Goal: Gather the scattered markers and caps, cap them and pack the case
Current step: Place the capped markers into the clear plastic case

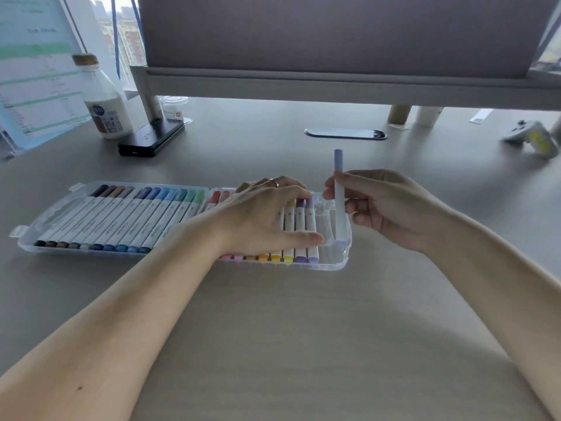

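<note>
Clear case on the desk, rows of markers inside. Left hand lies flat, fingers spread, pressing the right-half markers. Right hand, just beside it, pinches a lilac marker upright, lower end in the case's far-right slot.

A wide grey desk fills the bottom of the view, and soft daylight lies on it. At the back stands a big grey screen on a pale frame. A flat black box lies by its left leg. Left of the screen is a window with tall buildings outside, and blue cords hang in front of the glass. A milk bottle with a brown cap stands near the black box. A big printed sheet leans at the far left. An oval grey cover sits in the desk. At the far right lies a blurry thing, maybe a game controller.
</note>
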A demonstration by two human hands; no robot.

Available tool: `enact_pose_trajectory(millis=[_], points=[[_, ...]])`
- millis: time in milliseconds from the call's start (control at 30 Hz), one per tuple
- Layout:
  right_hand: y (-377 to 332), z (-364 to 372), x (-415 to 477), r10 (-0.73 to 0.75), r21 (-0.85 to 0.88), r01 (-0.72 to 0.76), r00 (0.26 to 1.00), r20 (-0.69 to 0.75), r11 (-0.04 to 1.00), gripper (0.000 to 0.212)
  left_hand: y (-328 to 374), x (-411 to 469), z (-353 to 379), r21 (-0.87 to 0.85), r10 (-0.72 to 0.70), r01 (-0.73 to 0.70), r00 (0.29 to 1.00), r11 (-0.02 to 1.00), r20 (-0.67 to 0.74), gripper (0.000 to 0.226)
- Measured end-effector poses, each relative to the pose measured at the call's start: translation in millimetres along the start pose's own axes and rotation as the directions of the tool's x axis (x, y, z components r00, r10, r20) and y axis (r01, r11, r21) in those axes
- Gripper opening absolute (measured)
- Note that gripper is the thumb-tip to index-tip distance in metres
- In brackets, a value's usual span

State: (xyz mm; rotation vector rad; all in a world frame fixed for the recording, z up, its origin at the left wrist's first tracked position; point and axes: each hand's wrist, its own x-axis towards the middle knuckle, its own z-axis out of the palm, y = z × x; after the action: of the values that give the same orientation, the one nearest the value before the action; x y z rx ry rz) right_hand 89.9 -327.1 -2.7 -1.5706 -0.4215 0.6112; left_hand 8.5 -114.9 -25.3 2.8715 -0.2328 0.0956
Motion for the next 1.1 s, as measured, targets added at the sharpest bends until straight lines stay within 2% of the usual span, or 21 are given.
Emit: enact_pose_trajectory(millis=[133, 233, 333, 433, 533, 633, 800, 1100], points=[[2.3, -0.5, 2.4, -0.004, 0.03, 0.003, 1.0, 0.03, 1.0, 0.023, 4.3, -1.3, -0.5, -0.044, -0.008, 0.004, 0.997, 0.999, -0.076, 0.074], [2.4, -0.9, 3.1, 0.006, 0.094, -0.011, 0.999, 0.049, 0.996, 0.025, 4.7, -0.9, -2.1, -0.087, -0.024, 0.007, 0.98, 0.996, -0.199, 0.063], [4.8, -0.6, 3.2, 0.019, 0.1, -0.026, 0.997, 0.071, 0.995, 0.026, 5.7, -0.6, -2.6, -0.111, -0.027, -0.005, 0.957, 0.994, -0.289, 0.061], [5.7, -1.3, 3.6, 0.025, 0.085, -0.032, 0.997, 0.078, 0.996, 0.028, 7.2, -2.7, -2.6, -0.132, -0.025, -0.019, 0.948, 0.991, -0.317, 0.059], [5.0, -0.8, 3.0, 0.025, 0.09, -0.033, 0.996, 0.083, 0.995, 0.028, 9.0, -5.1, -2.9, -0.152, -0.005, -0.046, 0.948, 0.987, -0.317, 0.066], [3.4, 2.9, 0.3, 0.025, 0.063, -0.029, 0.997, 0.067, 0.998, 0.027, 13.7, -7.0, -2.8, -0.14, 0.037, -0.079, 0.959, 0.987, -0.283, 0.087], [1.9, 10.6, -2.5, -0.013, -0.133, 0.013, 1.0, 0.004, 0.991, 0.025, 18.0, -5.9, -0.6, -0.148, 0.069, -0.104, 0.972, 0.983, -0.226, 0.118], [6.2, 15.0, -1.5, -0.061, -0.311, 0.048, 0.998, -0.033, 0.949, 0.024, 18.0, -4.0, 0.6, -0.095, 0.076, -0.094, 0.98, 0.991, -0.186, 0.115]])
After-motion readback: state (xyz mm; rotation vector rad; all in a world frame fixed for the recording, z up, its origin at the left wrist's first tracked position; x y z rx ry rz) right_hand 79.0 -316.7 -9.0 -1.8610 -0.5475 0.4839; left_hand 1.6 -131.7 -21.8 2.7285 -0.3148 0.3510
